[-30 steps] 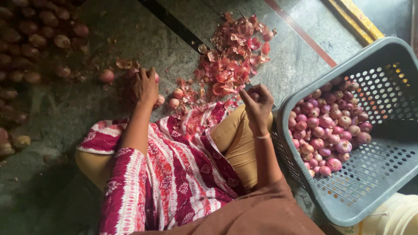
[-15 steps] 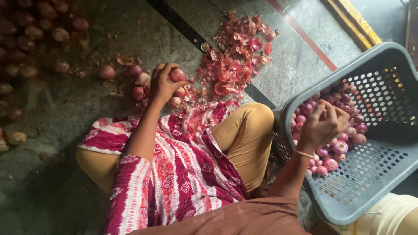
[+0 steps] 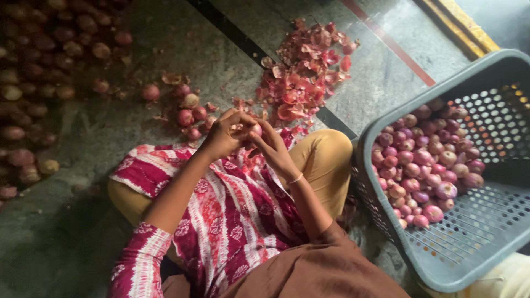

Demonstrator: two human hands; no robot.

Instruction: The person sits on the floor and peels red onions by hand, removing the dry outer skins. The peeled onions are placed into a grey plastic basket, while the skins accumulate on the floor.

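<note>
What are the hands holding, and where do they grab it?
Both hands, left hand and right hand, hold one small onion between their fingertips, by its sides; the exact grip is mostly hidden.

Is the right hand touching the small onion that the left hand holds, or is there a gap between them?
Touching. In the head view, the right hand and left hand meet above the lap, and fingers of both close around the small onion with no gap visible.
</note>
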